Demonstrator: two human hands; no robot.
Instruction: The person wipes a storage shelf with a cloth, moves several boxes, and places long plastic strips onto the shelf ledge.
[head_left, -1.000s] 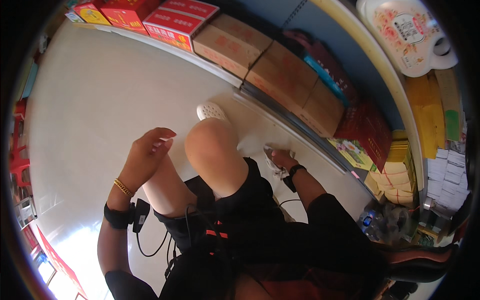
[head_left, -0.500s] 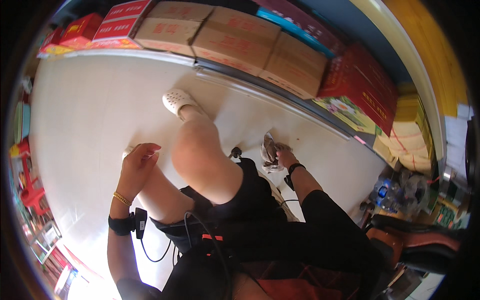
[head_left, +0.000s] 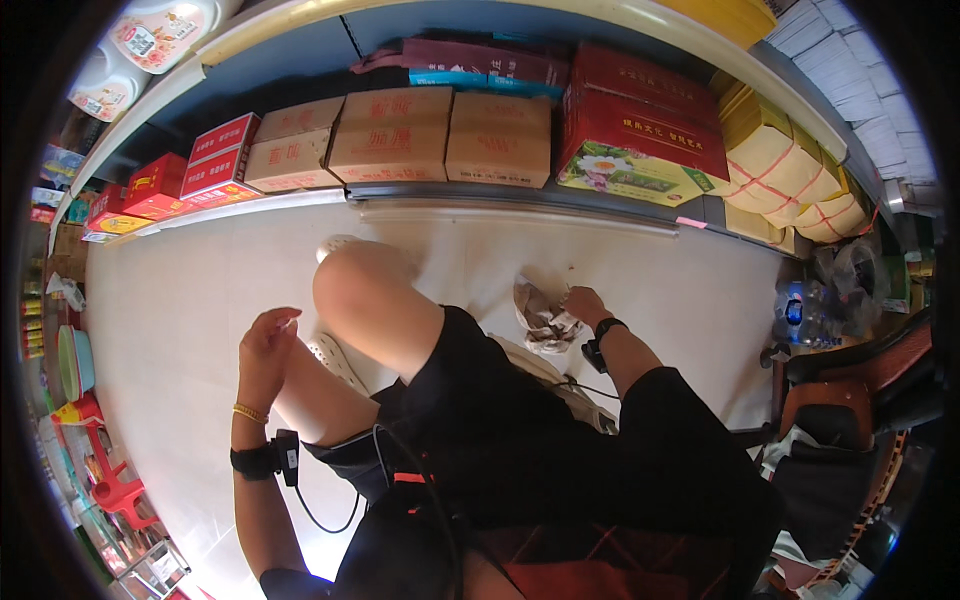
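My right hand (head_left: pixel 583 306) is low over the pale floor, its fingers closed on the edge of a crumpled grey-brown cloth (head_left: pixel 541 322). The cloth hangs in loose folds to the left of the fingers, against the floor. Beside my bare left knee, my left hand (head_left: pixel 264 345) is raised with its fingertips pinched together. A small whitish bit shows at those fingertips, too small to name. Black straps with small devices and cables sit on both wrists, and a gold bracelet (head_left: pixel 250 412) is on the left one.
Along the low shelf ahead stand cardboard boxes (head_left: pixel 390 135), red cartons (head_left: pixel 645 130) and tied yellow paper bundles (head_left: pixel 785 165). A red plastic stool (head_left: pixel 118 490) is at the left. Bottles in plastic wrap (head_left: pixel 800 310) and a dark chair (head_left: pixel 840 410) are at the right.
My head has tilted up, bringing more of the shelf into view. The right hand still grips the cloth, which looks more spread. My left hand stays pinched beside the knee.
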